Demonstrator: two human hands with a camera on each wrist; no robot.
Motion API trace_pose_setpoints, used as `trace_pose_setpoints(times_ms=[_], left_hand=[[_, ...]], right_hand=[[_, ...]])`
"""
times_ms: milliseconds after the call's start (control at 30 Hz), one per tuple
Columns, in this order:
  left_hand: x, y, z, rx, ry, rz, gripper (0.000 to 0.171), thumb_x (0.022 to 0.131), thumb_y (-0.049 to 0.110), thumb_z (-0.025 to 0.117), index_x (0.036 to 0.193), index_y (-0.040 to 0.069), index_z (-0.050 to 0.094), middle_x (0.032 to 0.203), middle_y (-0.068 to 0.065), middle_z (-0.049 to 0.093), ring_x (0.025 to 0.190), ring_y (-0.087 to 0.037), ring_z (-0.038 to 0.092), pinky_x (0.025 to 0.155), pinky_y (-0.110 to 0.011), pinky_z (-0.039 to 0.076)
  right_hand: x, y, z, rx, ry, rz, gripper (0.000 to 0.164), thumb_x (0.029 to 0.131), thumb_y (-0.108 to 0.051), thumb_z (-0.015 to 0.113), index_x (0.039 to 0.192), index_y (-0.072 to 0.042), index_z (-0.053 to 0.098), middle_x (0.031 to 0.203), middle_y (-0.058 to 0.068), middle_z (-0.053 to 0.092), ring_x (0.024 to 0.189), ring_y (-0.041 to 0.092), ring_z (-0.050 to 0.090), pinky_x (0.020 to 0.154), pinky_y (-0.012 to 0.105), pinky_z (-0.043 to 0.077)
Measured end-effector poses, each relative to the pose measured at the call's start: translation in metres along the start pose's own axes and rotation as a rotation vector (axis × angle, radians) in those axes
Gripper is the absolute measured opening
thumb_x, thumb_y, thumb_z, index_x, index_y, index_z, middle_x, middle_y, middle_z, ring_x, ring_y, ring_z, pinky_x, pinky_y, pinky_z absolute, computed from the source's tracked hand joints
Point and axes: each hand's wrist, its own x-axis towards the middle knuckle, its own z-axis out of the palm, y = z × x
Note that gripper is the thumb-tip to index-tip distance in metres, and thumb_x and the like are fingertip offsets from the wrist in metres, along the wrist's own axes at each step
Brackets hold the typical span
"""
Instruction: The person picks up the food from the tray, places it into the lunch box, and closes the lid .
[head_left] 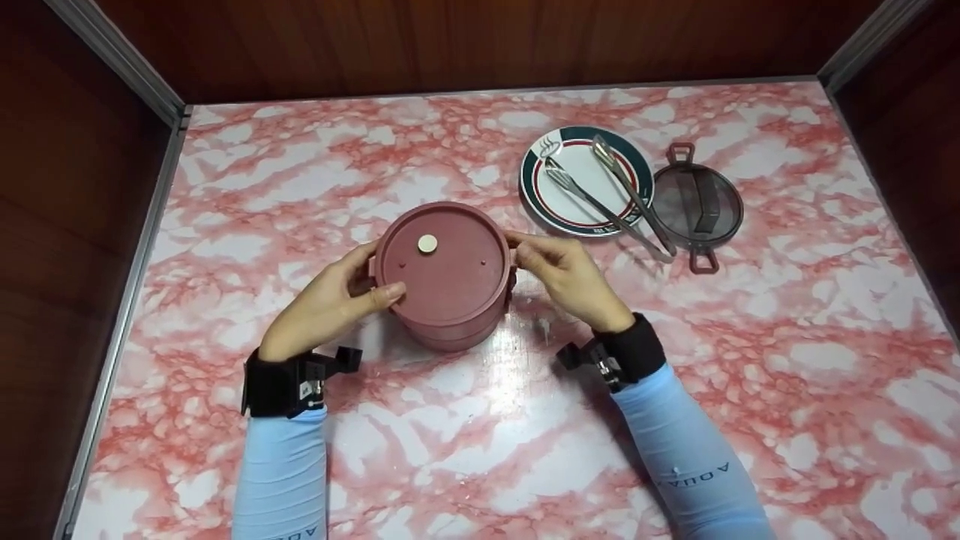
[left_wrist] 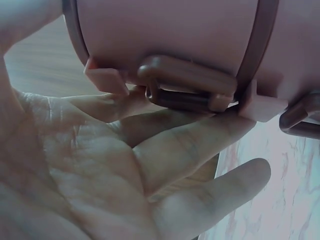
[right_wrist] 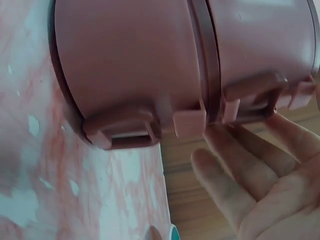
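Observation:
A round, reddish-brown stacked lunch box (head_left: 450, 285) with a cream button on its lid (head_left: 457, 289) stands upright between both hands. My left hand (head_left: 322, 307) holds its left side, the thumb resting on the lid's edge. In the left wrist view, the fingers (left_wrist: 170, 150) reach under a brown side clip (left_wrist: 187, 75). On the opposite side my right hand (head_left: 566, 277) grips near the upper clip, thumb and fingers around it. The right wrist view shows two tiers, the upper clip (right_wrist: 255, 95) by the fingers and a lower clip (right_wrist: 122, 130) beyond them.
Behind and right of the lunch box lies a white plate (head_left: 551, 199) with a green rim, metal tongs (head_left: 592, 202) across it. Beside it is a dark see-through round lid (head_left: 675, 202) with two handles. Wooden panels (head_left: 487, 45) edge the marbled red-white table (head_left: 285, 165).

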Motion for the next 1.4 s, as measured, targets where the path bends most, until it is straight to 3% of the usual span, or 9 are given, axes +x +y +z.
trace_pose_setpoints(times_ms=[100, 167, 367, 500, 767, 1067, 1400], left_hand=[[0.000, 0.001, 0.000, -0.006, 0.004, -0.006, 0.077, 0.093, 0.038, 0.070, 0.155, 0.014, 0.032, 0.136, -0.007, 0.057, 0.123, -0.018, 0.056, 0.094, -0.034, 0.050], [0.000, 0.001, 0.001, 0.006, 0.007, -0.006, 0.076, 0.093, 0.038, 0.070, 0.155, 0.013, 0.033, 0.134, -0.007, 0.059, 0.121, -0.018, 0.057, 0.093, -0.033, 0.051], [0.001, 0.001, 0.003, 0.052, 0.021, -0.012, 0.071, 0.093, 0.042, 0.068, 0.152, 0.013, 0.039, 0.127, -0.006, 0.062, 0.116, -0.019, 0.058, 0.091, -0.036, 0.051], [0.000, 0.003, 0.003, 0.072, 0.034, 0.000, 0.071, 0.092, 0.044, 0.069, 0.151, 0.014, 0.042, 0.130, -0.004, 0.061, 0.121, -0.019, 0.056, 0.095, -0.038, 0.049], [-0.003, 0.005, 0.003, 0.099, 0.052, 0.018, 0.071, 0.091, 0.048, 0.069, 0.150, 0.016, 0.044, 0.119, 0.001, 0.067, 0.107, -0.014, 0.063, 0.087, -0.034, 0.053], [-0.006, 0.005, 0.004, 0.084, 0.053, 0.018, 0.064, 0.091, 0.048, 0.068, 0.146, 0.020, 0.050, 0.119, 0.003, 0.068, 0.111, -0.013, 0.061, 0.088, -0.034, 0.052], [-0.006, 0.005, 0.003, 0.097, 0.050, 0.009, 0.064, 0.091, 0.049, 0.068, 0.145, 0.020, 0.051, 0.120, 0.004, 0.067, 0.113, -0.012, 0.061, 0.089, -0.035, 0.052]], right_hand=[[-0.001, -0.003, -0.006, 0.035, 0.002, 0.006, 0.030, 0.105, -0.009, 0.046, 0.120, 0.007, 0.066, 0.129, 0.015, 0.063, 0.115, 0.028, 0.063, 0.100, 0.041, 0.048], [-0.002, -0.004, -0.010, 0.012, -0.008, 0.010, 0.027, 0.103, -0.008, 0.052, 0.120, 0.006, 0.067, 0.127, 0.014, 0.065, 0.113, 0.028, 0.064, 0.099, 0.041, 0.049], [-0.007, -0.010, -0.015, -0.179, -0.067, 0.042, 0.038, 0.088, -0.004, 0.074, 0.125, 0.000, 0.067, 0.124, 0.011, 0.067, 0.110, 0.021, 0.065, 0.093, 0.038, 0.053], [-0.007, -0.021, -0.012, -0.254, -0.083, 0.044, 0.037, 0.088, -0.002, 0.073, 0.124, 0.003, 0.066, 0.123, 0.015, 0.067, 0.109, 0.025, 0.066, 0.094, 0.038, 0.053], [-0.007, -0.045, -0.008, -0.284, -0.105, 0.061, 0.034, 0.090, 0.000, 0.070, 0.123, 0.007, 0.065, 0.121, 0.017, 0.067, 0.107, 0.026, 0.067, 0.090, 0.032, 0.054], [-0.007, -0.013, -0.022, -0.244, -0.121, 0.076, 0.035, 0.091, -0.005, 0.072, 0.125, -0.001, 0.067, 0.120, 0.010, 0.069, 0.106, 0.022, 0.067, 0.088, 0.032, 0.055], [-0.010, -0.003, -0.040, -0.295, -0.153, 0.081, 0.041, 0.089, -0.017, 0.076, 0.128, -0.008, 0.067, 0.120, 0.003, 0.069, 0.105, 0.015, 0.067, 0.085, 0.027, 0.055]])
